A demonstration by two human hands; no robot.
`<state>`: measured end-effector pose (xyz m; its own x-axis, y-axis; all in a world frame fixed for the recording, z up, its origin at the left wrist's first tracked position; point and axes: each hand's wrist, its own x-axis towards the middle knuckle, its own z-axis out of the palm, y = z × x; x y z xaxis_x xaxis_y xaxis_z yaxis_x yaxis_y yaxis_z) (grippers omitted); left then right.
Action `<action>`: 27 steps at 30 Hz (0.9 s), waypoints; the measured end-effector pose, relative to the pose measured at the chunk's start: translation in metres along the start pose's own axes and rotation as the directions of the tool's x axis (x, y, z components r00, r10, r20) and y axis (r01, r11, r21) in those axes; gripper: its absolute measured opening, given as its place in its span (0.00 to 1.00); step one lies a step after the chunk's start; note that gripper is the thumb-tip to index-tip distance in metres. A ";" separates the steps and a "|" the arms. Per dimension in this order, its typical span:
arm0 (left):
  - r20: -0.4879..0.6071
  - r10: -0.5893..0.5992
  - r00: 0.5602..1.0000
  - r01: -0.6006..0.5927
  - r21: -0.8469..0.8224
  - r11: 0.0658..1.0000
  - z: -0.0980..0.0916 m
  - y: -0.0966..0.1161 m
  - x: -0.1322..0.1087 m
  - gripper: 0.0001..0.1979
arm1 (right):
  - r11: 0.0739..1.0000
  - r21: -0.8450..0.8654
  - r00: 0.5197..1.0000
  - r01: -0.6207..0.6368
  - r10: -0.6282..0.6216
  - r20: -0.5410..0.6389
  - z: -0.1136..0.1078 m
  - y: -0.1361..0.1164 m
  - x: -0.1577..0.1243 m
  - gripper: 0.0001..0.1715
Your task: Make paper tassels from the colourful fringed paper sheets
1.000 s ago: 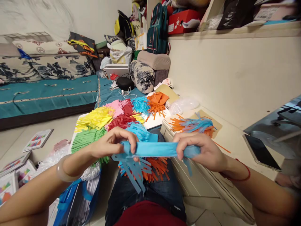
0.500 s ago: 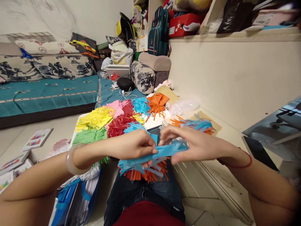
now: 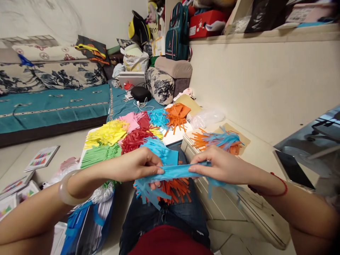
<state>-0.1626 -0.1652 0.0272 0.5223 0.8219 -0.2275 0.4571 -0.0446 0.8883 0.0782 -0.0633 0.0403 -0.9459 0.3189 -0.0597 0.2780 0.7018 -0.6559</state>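
Note:
A blue fringed tissue strip (image 3: 176, 171) is stretched level between my hands, its loose fringes hanging at both ends. My left hand (image 3: 146, 164) pinches its left part between thumb and fingers. The right part is gripped by my right hand (image 3: 212, 164). Under the strip, orange fringed paper (image 3: 177, 191) lies over my lap. Just behind my hands is a blue fringed piece (image 3: 162, 150) with a flat uncut edge. To the right, an orange and blue tassel bundle (image 3: 217, 139) rests on a cream surface.
Yellow (image 3: 107, 134), green (image 3: 101, 154) and dark red fringed paper (image 3: 136, 139) lie on a white board ahead. A phone (image 3: 293, 170) is at the right, near the wall. A blue bag (image 3: 85, 226) of papers stands at lower left; a sofa (image 3: 53, 102) is beyond.
My hands have moved apart, and the blue strip between them is now stretched straighter. My right hand's fingers have closed on it. Blue fringes now hang below my right hand.

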 end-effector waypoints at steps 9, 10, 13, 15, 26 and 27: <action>-0.173 0.014 0.985 -0.032 -0.104 0.994 0.020 -0.003 0.001 0.12 | 0.972 0.220 0.982 -0.080 0.114 -0.149 0.020 0.000 -0.002 0.13; -0.197 0.024 0.980 -0.047 -0.113 0.993 0.022 -0.005 0.000 0.13 | 0.970 0.229 0.978 -0.075 0.117 -0.173 0.021 0.001 -0.005 0.13; -0.317 0.056 0.947 -0.103 -0.135 0.985 0.028 -0.010 -0.004 0.10 | 0.968 0.249 0.958 -0.035 0.103 -0.268 0.021 0.002 -0.012 0.11; -0.414 0.089 0.906 -0.167 -0.155 0.974 0.030 -0.012 -0.008 0.07 | 0.965 0.264 0.942 0.006 0.083 -0.324 0.022 0.003 -0.015 0.08; -0.416 0.345 0.842 -0.482 -0.290 0.827 0.036 -0.020 -0.026 0.06 | 0.842 0.390 0.903 0.374 -0.234 -0.361 0.024 0.005 -0.024 0.14; -0.397 0.343 0.851 -0.475 -0.306 0.825 0.036 -0.019 -0.027 0.07 | 0.848 0.373 0.904 0.376 -0.247 -0.349 0.024 0.005 -0.025 0.18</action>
